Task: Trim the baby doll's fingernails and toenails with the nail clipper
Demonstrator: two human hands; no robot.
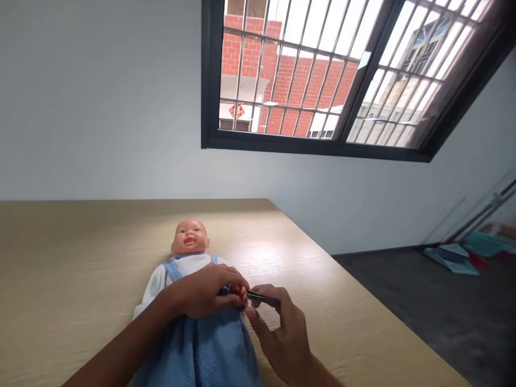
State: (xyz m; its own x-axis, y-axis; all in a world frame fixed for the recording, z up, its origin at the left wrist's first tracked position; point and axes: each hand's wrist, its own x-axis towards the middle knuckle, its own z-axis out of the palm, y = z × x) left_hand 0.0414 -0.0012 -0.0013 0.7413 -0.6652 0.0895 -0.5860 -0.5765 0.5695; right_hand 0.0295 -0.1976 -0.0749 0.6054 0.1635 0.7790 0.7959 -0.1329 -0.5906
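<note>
"On the near part of the pale wooden table, a doll is seen laid on its back, head toward the far side. And the hands?"

"Both are engaged! By the left hand, brought across the doll's middle, the doll's small hand is gripped, thumb on the near side, fingers over the top."

"And on the right?"

"A slim dark tool is held in the fingers of the right hand, its tip pointed left, right at the doll's fingers. The thumb is placed just below the tip. Whether a finger is being nipped cannot be told from here."

"How is the doll dressed?"

"White sleeves are worn under blue overalls, by which the near end of the scene is filled."

"Anything farther off?"

"A barred window is set in the pale wall at the far side, with red brick seen through it. Far right, turquoise items are strewn on the dark floor, their nature too blurred to be made out."
</note>
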